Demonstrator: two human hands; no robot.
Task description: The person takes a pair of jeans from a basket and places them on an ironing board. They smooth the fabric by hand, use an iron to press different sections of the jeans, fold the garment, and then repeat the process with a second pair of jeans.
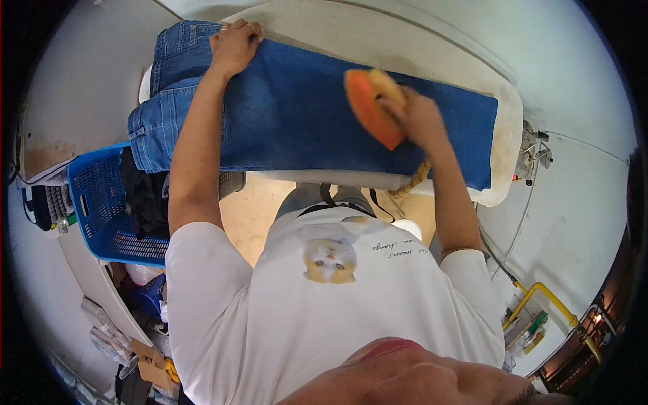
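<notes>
A pair of blue denim jeans lies folded lengthwise across a padded ironing board, waist to the left and hems to the right. At the upper edge of the jeans, near the pockets, my left hand has its fingers curled on the denim. My right hand grips the handle of an orange iron over the leg part. Motion blurs the iron, and I cannot tell whether its soleplate touches the cloth. From below my right wrist hangs a brown wrapped cord or hose.
Left of me, below the waistband, stands a blue plastic basket with dark clothing. A metal fitting sits beyond the board's right end. Lower right runs a yellow pipe. An open cardboard box is at lower left.
</notes>
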